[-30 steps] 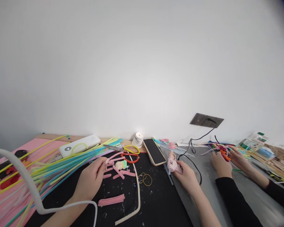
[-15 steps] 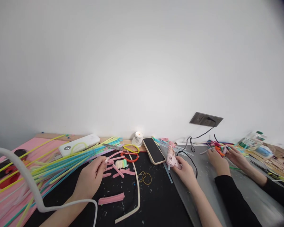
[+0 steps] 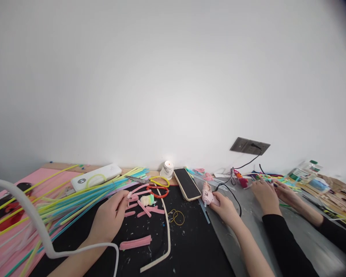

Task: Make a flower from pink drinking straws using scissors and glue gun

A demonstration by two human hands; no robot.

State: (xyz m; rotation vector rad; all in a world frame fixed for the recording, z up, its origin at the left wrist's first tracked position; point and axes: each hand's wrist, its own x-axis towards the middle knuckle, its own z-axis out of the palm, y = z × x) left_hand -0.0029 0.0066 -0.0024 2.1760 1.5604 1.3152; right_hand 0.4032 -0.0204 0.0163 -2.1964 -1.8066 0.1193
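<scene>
My left hand (image 3: pixel 111 217) pinches a short pink pipe cleaner piece (image 3: pixel 140 188) between thumb and fingertips. Several more pink pieces (image 3: pixel 144 208) lie beside those fingertips, around a small roll (image 3: pixel 147 199) in cream, yellow and green. Closer to me rests a pink bundle (image 3: pixel 135 242) on the black mat. My right hand (image 3: pixel 225 209) is closed round the handle of a pink glue gun (image 3: pixel 208 194), its nozzle pointing down toward me. Scissors (image 3: pixel 158 186) with yellow and red handles lie between my hands, farther back.
A phone (image 3: pixel 187 184), a white cup (image 3: pixel 167 169) and a power bank (image 3: pixel 96 177) stand along the wall. Long pipe cleaners (image 3: pixel 95 196) fan out at left. A white cable (image 3: pixel 31 215) crosses the left foreground. A co-worker's hands (image 3: pixel 266 196) work at right.
The glue gun in my right hand has shifted slightly toward the phone. My left hand stays put. The co-worker's hands moved, and a red-pink item now lies left of them.
</scene>
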